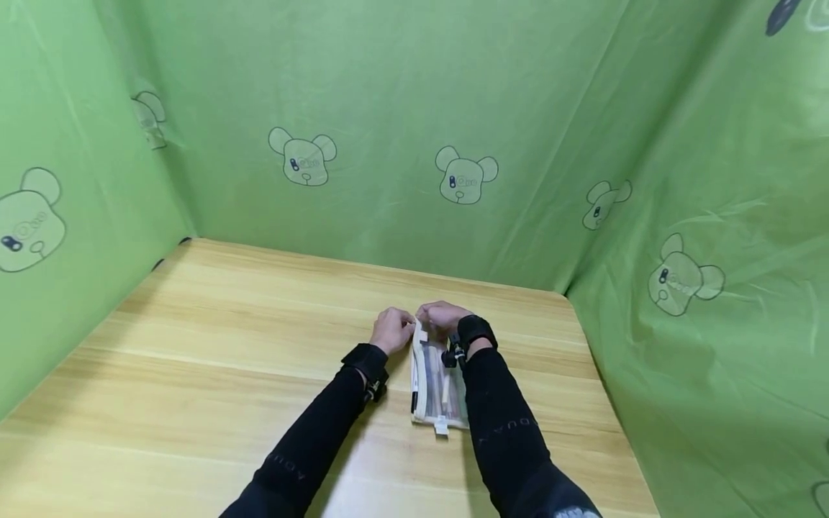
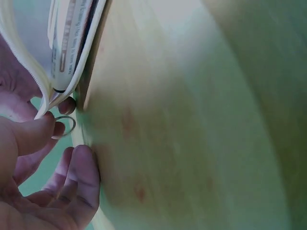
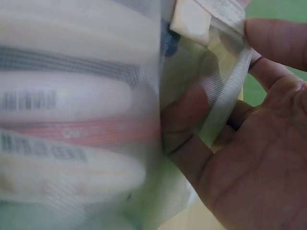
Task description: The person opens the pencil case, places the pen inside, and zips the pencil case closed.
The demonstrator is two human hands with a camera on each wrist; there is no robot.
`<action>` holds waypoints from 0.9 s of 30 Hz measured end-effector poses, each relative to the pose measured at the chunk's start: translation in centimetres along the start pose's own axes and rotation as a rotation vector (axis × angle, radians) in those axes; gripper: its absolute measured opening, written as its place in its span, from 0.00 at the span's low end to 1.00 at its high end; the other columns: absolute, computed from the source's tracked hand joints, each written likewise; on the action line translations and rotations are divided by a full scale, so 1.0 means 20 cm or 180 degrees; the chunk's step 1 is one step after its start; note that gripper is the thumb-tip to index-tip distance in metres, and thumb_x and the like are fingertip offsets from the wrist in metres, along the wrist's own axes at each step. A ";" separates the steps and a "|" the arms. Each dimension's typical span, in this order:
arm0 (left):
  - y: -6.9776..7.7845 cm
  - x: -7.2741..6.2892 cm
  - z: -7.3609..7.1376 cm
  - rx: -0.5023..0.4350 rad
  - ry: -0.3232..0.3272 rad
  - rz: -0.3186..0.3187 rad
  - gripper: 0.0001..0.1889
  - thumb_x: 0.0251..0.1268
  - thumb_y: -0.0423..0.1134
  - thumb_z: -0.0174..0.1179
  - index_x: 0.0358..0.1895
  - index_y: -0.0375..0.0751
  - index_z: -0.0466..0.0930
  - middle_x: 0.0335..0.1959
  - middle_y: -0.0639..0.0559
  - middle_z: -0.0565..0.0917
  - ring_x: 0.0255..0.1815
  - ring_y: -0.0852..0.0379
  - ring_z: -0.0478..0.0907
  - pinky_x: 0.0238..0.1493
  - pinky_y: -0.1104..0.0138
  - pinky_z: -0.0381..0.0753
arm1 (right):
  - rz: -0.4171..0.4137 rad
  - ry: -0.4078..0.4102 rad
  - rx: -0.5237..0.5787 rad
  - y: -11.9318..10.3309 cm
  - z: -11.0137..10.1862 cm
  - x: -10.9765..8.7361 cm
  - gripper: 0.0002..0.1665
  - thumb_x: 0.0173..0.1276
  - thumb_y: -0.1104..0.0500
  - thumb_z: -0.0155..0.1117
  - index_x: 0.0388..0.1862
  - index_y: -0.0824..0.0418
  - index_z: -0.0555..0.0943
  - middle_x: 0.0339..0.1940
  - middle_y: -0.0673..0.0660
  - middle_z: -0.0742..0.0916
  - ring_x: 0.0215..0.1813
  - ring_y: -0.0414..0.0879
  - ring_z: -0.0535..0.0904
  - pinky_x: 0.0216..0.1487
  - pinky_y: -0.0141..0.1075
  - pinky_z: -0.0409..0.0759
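Observation:
A see-through mesh zip pouch [image 1: 427, 399] with a cream zip edge lies lengthwise on the table, holding several pens. At its far end, my left hand [image 1: 391, 329] pinches the zip end between thumb and index finger, beside a small metal ring [image 2: 73, 125]; its other fingers are loosely bent. A white printed marker [image 2: 69, 45] shows through the gap between the zip edges. My right hand [image 1: 443, 315] grips the pouch's far end, its thumb at the edge and fingers around the mesh. Through the mesh, a red pen [image 3: 91, 136] shows among pale barcoded ones.
The wooden table [image 1: 259, 345] extends widely to the left of the pouch. Green cloth [image 1: 388, 86] with bear faces hangs at the back and both sides. A small white tab [image 1: 442, 426] sticks out from the pouch's near end.

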State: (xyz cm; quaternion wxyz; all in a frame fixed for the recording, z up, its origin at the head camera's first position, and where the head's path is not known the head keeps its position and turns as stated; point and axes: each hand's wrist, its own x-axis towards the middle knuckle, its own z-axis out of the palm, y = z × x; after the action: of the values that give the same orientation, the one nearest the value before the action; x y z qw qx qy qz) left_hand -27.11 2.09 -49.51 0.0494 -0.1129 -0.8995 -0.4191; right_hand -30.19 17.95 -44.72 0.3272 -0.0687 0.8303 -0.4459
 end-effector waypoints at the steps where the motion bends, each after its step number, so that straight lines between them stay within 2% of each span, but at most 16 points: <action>1: 0.00 0.00 0.00 0.0016 0.0040 0.0009 0.06 0.64 0.30 0.63 0.37 0.34 0.89 0.37 0.42 0.90 0.42 0.45 0.85 0.48 0.54 0.82 | -0.0003 -0.0003 0.0027 0.00 0.00 0.00 0.07 0.71 0.68 0.40 0.38 0.68 0.68 0.28 0.56 0.68 0.23 0.47 0.59 0.25 0.38 0.66; 8: 0.01 0.01 0.01 0.0267 0.0046 -0.0039 0.05 0.67 0.32 0.62 0.31 0.39 0.84 0.31 0.44 0.87 0.36 0.45 0.83 0.40 0.56 0.80 | 0.0076 0.0076 0.0087 0.00 0.00 0.01 0.07 0.67 0.69 0.40 0.38 0.66 0.68 0.30 0.55 0.69 0.23 0.46 0.60 0.23 0.37 0.66; 14: 0.01 0.00 0.00 0.0370 0.0033 0.0040 0.05 0.66 0.30 0.61 0.30 0.38 0.79 0.28 0.45 0.85 0.33 0.46 0.82 0.36 0.58 0.80 | 0.0090 0.0086 0.0146 0.00 0.01 0.00 0.07 0.69 0.69 0.41 0.40 0.66 0.68 0.32 0.56 0.68 0.24 0.48 0.57 0.24 0.38 0.65; 22: 0.03 0.02 -0.01 0.0508 0.0033 0.0161 0.05 0.63 0.28 0.63 0.34 0.36 0.89 0.33 0.44 0.90 0.37 0.45 0.86 0.42 0.57 0.85 | 0.0094 0.0101 0.0132 -0.01 0.01 -0.01 0.07 0.67 0.71 0.41 0.40 0.66 0.68 0.34 0.56 0.69 0.26 0.48 0.57 0.26 0.38 0.63; 27: 0.05 0.01 -0.01 0.0749 0.0130 0.0301 0.06 0.56 0.26 0.64 0.27 0.37 0.89 0.26 0.46 0.88 0.30 0.48 0.84 0.38 0.57 0.85 | 0.0041 0.0076 0.0080 -0.01 0.02 -0.02 0.11 0.68 0.71 0.40 0.46 0.71 0.69 0.39 0.59 0.72 0.30 0.49 0.59 0.30 0.38 0.62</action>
State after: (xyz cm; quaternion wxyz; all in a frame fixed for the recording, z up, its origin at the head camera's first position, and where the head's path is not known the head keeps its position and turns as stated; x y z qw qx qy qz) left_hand -27.07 2.60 -48.70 0.1003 -0.1401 -0.9350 -0.3101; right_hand -29.74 17.79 -44.54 0.3210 -0.0540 0.8289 -0.4550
